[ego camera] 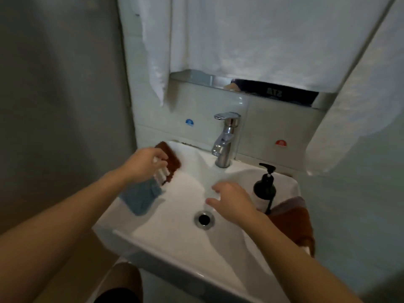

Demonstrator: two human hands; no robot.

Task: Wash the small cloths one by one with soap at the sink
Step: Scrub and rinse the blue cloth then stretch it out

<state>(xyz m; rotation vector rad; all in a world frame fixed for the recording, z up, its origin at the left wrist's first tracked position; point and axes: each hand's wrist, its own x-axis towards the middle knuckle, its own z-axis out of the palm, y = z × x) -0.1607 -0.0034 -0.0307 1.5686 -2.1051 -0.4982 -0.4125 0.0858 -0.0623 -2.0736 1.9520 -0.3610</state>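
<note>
Pale tiled walls close in a small bathroom corner around a white sink [153, 241] fixed to the wall. On the sink's left rim lies a pile of small cloths: a brown cloth [172, 157] at the back, a white ribbed one [160, 174] partly hidden under the fingers, and a blue cloth [140, 196] at the front, drooping over the rim's edge. The left hand [144, 164] rests on this pile with fingers curled down onto the white and brown cloths; whether it truly pinches one cannot be made out, as motion blur softens the fingertips. The right hand [229, 203] hovers over the basin with fingers relaxed and spread, holding nothing, just above and beside the drain [204, 218]. A blurred pale streak under the fingers may be running water, though that is hard to tell.

Behind stands a chrome tap [225, 141]. A dark pump soap bottle [264, 189] sits on the sink's right rim, and beside it another brown cloth [295, 221] hangs over the rim, its lower part hidden by the right forearm. White towels [240, 40] hang over the mirror [273, 90], leaving only a thin strip visible. Blue [189, 122] and red [280, 143] stickers mark the tiles.
</note>
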